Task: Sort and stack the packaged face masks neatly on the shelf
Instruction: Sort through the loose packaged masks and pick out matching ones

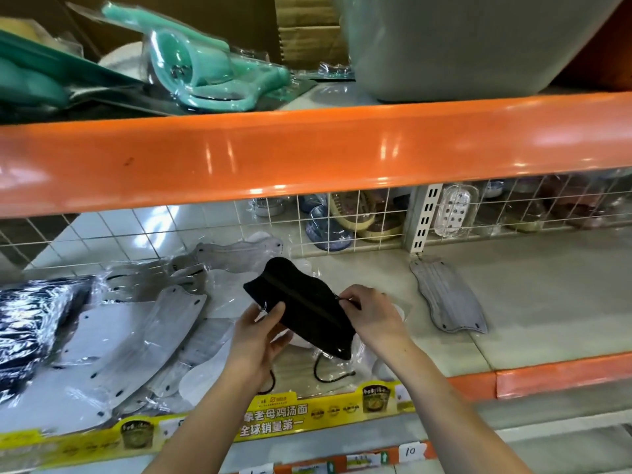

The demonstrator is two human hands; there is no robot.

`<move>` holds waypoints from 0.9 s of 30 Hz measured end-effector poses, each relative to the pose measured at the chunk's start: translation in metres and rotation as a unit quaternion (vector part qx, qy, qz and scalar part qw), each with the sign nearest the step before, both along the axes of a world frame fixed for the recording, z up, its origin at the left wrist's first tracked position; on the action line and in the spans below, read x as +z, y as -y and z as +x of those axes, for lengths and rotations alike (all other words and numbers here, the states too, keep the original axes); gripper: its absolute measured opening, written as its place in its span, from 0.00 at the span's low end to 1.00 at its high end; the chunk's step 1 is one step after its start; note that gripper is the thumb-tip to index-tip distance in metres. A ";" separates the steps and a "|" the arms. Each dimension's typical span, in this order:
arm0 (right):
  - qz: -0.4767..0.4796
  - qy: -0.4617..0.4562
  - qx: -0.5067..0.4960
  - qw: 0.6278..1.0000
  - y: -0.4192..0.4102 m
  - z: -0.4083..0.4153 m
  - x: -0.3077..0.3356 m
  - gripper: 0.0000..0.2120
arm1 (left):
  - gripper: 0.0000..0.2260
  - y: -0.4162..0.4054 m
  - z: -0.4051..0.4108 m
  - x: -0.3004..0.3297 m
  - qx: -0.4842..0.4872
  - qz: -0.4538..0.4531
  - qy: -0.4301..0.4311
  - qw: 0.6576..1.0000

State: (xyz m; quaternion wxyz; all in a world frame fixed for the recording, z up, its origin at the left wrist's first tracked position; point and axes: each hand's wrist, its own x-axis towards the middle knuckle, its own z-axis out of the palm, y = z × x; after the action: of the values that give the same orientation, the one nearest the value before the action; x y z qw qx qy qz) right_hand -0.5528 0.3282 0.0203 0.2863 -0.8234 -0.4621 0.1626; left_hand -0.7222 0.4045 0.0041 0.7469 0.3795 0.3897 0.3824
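- Black and folded flat, the packaged face mask (301, 306) is held tilted above the shelf (513, 302), a dark seam running along its length inside clear, glossy wrap.
- The left hand (260, 333) grips the mask's near-left edge, thumb on top and fingers curled beneath.
- The right hand (371, 311) pinches the wrap at the mask's right side, fingertips closed on it; the two hands sit apart, one at each side of the mask.
- Below the mask, black ear loops (333, 372) hang close over the shelf.
- Left of the hands, a loose pile of grey and white masks (143, 336) in clear wrappers lies overlapped on the shelf.
- At the far left sits a dark bundle of masks (37, 323) under shiny plastic.
- Right of the hands, well apart, a single grey mask (448, 302) lies alone on the shelf.
- A yellow printed strip (273, 419) runs along the near shelf edge.
- An orange beam (307, 155) crosses above, with a white wire grid (342, 217) at the far side.
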 end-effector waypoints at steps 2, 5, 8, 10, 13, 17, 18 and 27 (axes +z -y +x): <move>0.023 0.013 -0.008 1.000 -0.003 -0.003 0.002 0.09 | 0.06 0.001 -0.010 0.001 0.000 0.018 -0.007 1.000; 0.051 0.051 -0.005 0.997 -0.009 -0.015 0.001 0.12 | 0.07 0.002 -0.021 0.000 0.023 0.041 -0.033 0.998; 0.106 0.098 0.052 0.988 -0.013 -0.038 -0.006 0.12 | 0.06 -0.001 -0.033 -0.001 0.041 0.026 -0.049 0.998; 0.094 0.118 0.117 0.982 -0.014 -0.059 -0.011 0.21 | 0.07 -0.005 -0.041 -0.002 0.046 0.007 -0.050 0.998; 0.057 0.178 0.181 0.965 -0.017 -0.081 -0.022 0.23 | 0.09 -0.012 -0.053 -0.003 0.041 -0.007 -0.043 0.998; 0.069 0.194 0.192 0.960 -0.026 -0.098 -0.024 0.29 | 0.07 -0.015 -0.071 0.004 0.034 0.017 -0.037 0.999; 0.065 0.183 0.204 0.960 -0.029 -0.101 -0.021 0.30 | 0.06 -0.017 -0.077 0.006 0.055 0.035 -0.057 0.996; 0.088 0.215 0.184 0.955 -0.070 -0.146 -0.012 0.31 | 0.20 -0.066 -0.147 0.006 0.159 0.484 -0.425 0.748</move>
State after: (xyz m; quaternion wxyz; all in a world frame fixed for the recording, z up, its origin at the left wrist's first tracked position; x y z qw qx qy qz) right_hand -0.6985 0.3982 0.0080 0.2170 -0.7107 -0.6691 -0.0096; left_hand -0.8689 0.4701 0.0097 0.1490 0.7457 0.4842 0.4327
